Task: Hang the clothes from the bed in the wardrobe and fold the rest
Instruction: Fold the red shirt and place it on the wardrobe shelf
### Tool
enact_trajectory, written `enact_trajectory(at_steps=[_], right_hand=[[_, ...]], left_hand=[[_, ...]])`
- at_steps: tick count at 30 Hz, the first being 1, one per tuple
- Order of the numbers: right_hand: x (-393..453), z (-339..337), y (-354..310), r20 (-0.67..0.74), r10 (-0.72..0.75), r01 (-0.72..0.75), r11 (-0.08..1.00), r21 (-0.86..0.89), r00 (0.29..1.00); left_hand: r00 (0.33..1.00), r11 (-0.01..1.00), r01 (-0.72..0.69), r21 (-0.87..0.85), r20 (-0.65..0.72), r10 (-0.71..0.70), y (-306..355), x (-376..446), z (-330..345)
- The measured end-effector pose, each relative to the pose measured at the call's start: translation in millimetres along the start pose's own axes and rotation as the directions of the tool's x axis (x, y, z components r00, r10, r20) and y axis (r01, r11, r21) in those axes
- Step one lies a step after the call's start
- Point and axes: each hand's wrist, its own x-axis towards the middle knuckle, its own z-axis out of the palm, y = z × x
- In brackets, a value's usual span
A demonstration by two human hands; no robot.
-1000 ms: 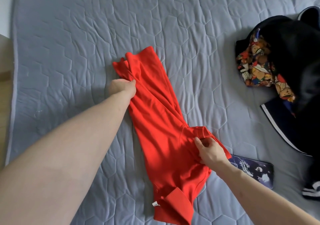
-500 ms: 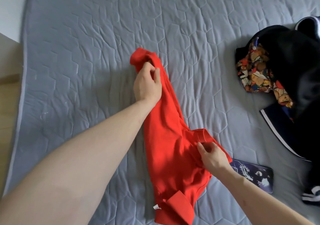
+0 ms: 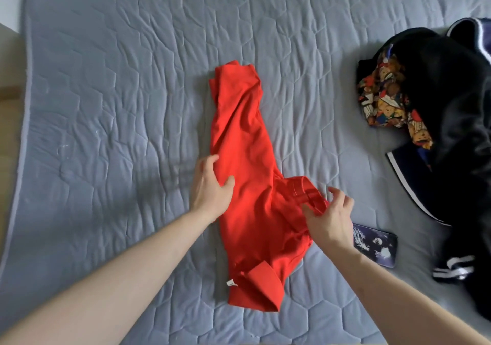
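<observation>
Two bare forearms are seen entering from the near edge of the frame. A red garment (image 3: 244,185) is laid lengthwise on the grey quilted bed cover (image 3: 119,105), folded into a long narrow strip. Its nearest end is turned up in a cuff-like fold, and a small white tag (image 3: 230,282) is visible beside that fold.

The left hand (image 3: 211,188) is laid on the left edge of the garment near its middle; fingers are spread and relaxed, thumb resting on the cloth, nothing gripped. The right hand (image 3: 329,217) is placed at the bunched sleeve (image 3: 303,190) on the garment's right side; fingers are loosely curled over the fabric. Whether cloth is pinched there cannot be told.

Just right of the right wrist, a phone (image 3: 377,243) in a dark patterned case is observed flat on the cover, partly hidden by the wrist.

Farther right, a pile of dark clothing (image 3: 457,121) with white trim is recorded, with a multicoloured cartoon-print cloth (image 3: 385,100) on its left side.

The far end of the red garment is rumpled.
</observation>
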Motion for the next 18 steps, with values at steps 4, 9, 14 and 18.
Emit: enact_trajectory(at_steps=[4,9,14,18], right_hand=[[-5.5,-11.5,11.4,0.171,0.119,-0.104,0.99,-0.094,0.978],[-5.7,-17.5,17.8,0.169,0.201,-0.207,0.978,0.018,0.965],[-12.0,-19.8,-4.8,0.017,0.096,-0.095,0.994,-0.06,0.995],[-57.6,-1.8,-23.5,-0.033,-0.19,0.192,0.979,0.073,0.981]], left_hand=[[0.876,0.926,0.365,0.099,0.3,-0.377,-52.1,-80.8,1.7],[0.69,0.769,0.636,-0.068,0.498,-0.526,-67.0,-161.9,20.8],[0.772,0.813,0.567,-0.13,0.428,-0.47,-74.2,-188.9,36.6],[0.807,0.818,0.55,-0.167,0.361,-0.468,-79.1,-189.1,36.6]])
